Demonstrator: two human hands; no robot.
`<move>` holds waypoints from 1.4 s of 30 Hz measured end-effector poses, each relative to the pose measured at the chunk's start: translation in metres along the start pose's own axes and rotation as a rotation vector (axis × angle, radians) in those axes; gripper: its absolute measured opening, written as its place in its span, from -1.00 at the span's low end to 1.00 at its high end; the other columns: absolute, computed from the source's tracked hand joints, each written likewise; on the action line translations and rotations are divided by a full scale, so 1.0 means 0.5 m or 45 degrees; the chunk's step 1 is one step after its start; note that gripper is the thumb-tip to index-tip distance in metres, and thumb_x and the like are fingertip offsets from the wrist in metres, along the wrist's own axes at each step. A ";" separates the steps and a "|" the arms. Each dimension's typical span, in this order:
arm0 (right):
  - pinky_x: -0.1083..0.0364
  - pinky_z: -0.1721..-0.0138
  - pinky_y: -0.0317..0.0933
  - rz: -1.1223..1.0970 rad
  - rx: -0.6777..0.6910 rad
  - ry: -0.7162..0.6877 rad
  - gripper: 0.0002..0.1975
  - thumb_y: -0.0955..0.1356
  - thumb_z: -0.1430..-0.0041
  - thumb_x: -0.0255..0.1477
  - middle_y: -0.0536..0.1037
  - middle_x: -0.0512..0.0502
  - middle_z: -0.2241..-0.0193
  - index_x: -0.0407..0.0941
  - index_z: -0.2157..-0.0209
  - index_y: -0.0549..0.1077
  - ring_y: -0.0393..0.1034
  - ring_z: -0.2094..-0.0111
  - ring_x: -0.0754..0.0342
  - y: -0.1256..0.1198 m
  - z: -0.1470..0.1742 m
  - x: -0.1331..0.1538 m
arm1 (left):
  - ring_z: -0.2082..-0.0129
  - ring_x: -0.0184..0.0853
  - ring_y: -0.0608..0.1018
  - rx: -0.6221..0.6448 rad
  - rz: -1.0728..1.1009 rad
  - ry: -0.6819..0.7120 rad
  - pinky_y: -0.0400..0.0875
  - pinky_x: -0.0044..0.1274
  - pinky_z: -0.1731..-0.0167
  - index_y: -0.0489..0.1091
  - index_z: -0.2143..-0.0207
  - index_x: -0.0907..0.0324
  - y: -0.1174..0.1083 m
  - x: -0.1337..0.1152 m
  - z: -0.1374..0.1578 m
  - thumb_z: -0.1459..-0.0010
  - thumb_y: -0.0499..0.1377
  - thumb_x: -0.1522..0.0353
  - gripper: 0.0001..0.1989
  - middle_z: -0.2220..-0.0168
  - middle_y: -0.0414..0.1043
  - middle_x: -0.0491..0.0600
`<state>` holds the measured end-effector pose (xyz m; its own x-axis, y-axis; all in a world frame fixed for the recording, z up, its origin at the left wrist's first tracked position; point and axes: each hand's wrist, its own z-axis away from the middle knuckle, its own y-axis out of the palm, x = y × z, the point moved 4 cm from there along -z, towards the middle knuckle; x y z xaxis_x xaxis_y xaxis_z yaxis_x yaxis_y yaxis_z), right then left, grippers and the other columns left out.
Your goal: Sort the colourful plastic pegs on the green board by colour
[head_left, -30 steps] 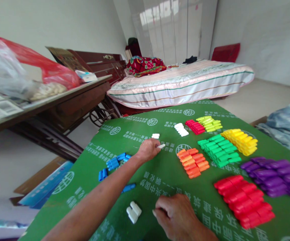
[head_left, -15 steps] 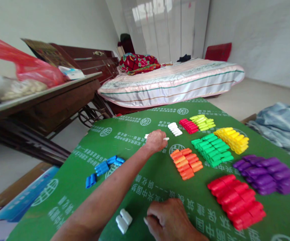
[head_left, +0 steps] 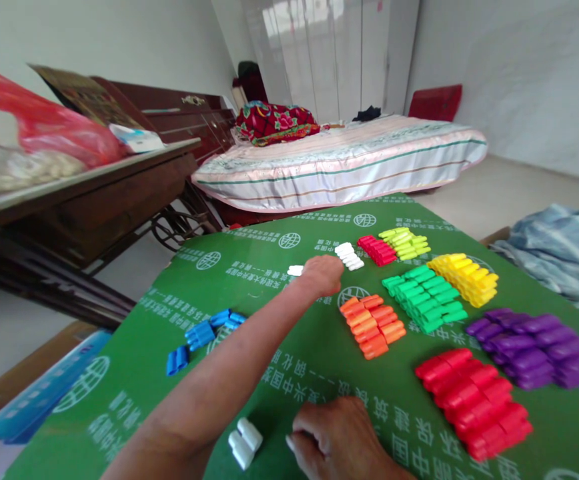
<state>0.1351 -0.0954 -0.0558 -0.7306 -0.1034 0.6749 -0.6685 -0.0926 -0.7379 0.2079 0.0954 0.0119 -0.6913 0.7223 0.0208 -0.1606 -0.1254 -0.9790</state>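
Note:
My left hand [head_left: 323,275] reaches over the middle of the green board [head_left: 269,293], its fingers closed. The small white plastic piece it held a moment earlier is hidden behind the fingers. Just beyond it lies a row of small white pieces [head_left: 349,257], and left of the hand lie a few more white pieces [head_left: 295,271]. Resting low on the board, my right hand [head_left: 337,437] is curled closed; what it holds, if anything, cannot be seen. A pair of larger white tube-shaped pieces [head_left: 245,443] lies to its left.
Right of my hands are grouped orange [head_left: 372,327], green [head_left: 424,297], yellow [head_left: 463,279], purple [head_left: 532,348] and red pieces [head_left: 473,403]. Small dark-red [head_left: 377,251] and lime pieces [head_left: 404,243] lie farther back. Blue pieces [head_left: 200,335] are at left. A bed [head_left: 339,167] stands beyond.
My left hand has moved slightly right, toward the white row, and the white tip that stuck out of its fingers is now hidden. My right hand has stayed in place.

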 end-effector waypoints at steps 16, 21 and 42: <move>0.16 0.50 -0.01 -0.011 0.001 -0.007 -0.80 0.29 -0.13 -0.30 0.59 0.08 0.54 -0.02 0.51 0.47 0.47 0.49 0.14 0.008 0.002 -0.002 | 0.20 -0.26 0.55 -0.032 -0.051 -0.099 0.42 -0.53 0.21 0.49 0.30 0.13 0.018 0.036 0.019 -0.04 0.13 0.38 -0.82 0.25 0.54 0.01; 0.17 0.50 0.00 -0.010 -0.019 0.007 -0.80 0.30 -0.13 -0.30 0.59 0.07 0.53 -0.02 0.50 0.48 0.47 0.49 0.13 0.006 0.002 -0.001 | 0.11 -0.25 0.52 -0.164 -0.027 -0.076 0.38 -0.51 0.10 0.47 0.21 0.17 0.000 0.008 -0.026 -0.09 0.07 0.37 -0.76 0.14 0.51 0.05; 0.16 0.55 -0.04 0.023 0.021 -0.005 -0.82 0.31 -0.10 -0.33 0.59 0.09 0.56 -0.01 0.52 0.49 0.47 0.52 0.13 0.011 -0.005 0.001 | 0.09 -0.24 0.51 -0.246 -0.062 -0.090 0.39 -0.48 0.09 0.46 0.19 0.18 0.002 -0.011 -0.080 -0.13 0.06 0.35 -0.75 0.11 0.49 0.08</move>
<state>0.1309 -0.0933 -0.0596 -0.7421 -0.1088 0.6614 -0.6528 -0.1068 -0.7500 0.2397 0.1188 0.0028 -0.7351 0.6736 0.0768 -0.0617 0.0463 -0.9970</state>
